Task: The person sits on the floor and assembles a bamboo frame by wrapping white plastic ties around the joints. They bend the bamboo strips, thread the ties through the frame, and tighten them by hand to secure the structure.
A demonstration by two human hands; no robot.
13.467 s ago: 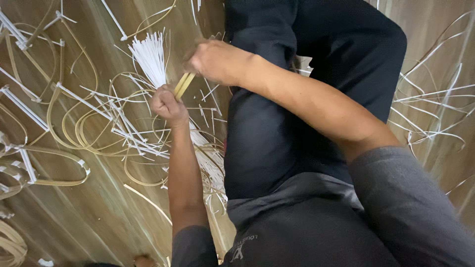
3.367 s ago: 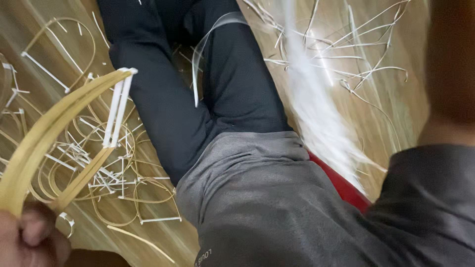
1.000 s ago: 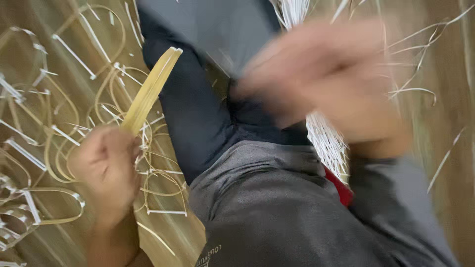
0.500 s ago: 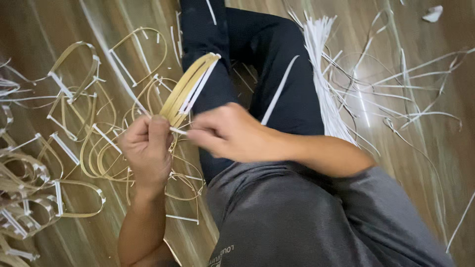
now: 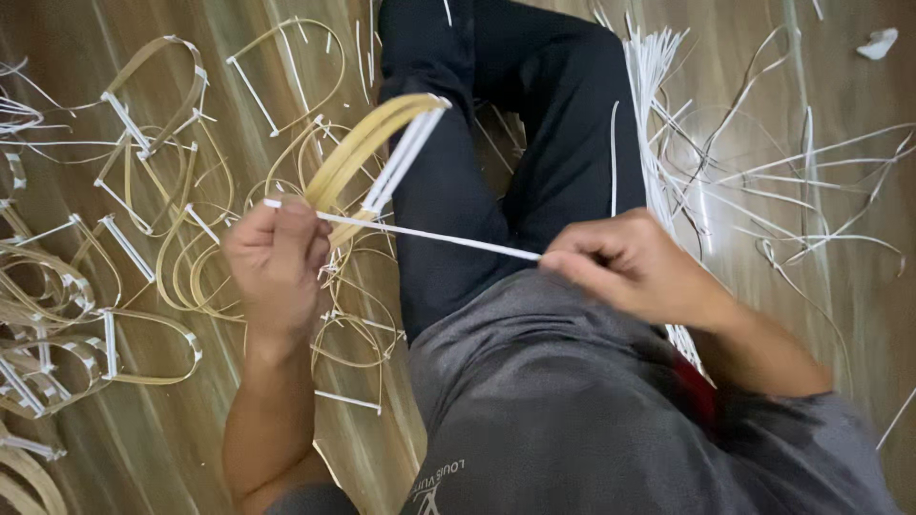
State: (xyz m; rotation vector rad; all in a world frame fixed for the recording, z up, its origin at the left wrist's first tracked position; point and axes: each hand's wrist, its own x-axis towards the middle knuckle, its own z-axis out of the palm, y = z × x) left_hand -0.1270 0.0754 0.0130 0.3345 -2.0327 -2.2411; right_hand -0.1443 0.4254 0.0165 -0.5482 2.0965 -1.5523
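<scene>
A bundle of bent yellow cane strips is being gripped by the closed left hand, centre-left; a thin white strip (stretched taut) is being pinched by the right hand; bound cane loops are lying at left.

A wooden plank floor carries it all. On the left lie bent yellow strip loops, each closed with a white strip, spread from near to far. On the right sits a bundle of straight white strips, with loose curling white strips scattered beyond. Far right, a small white scrap lies alone.
</scene>
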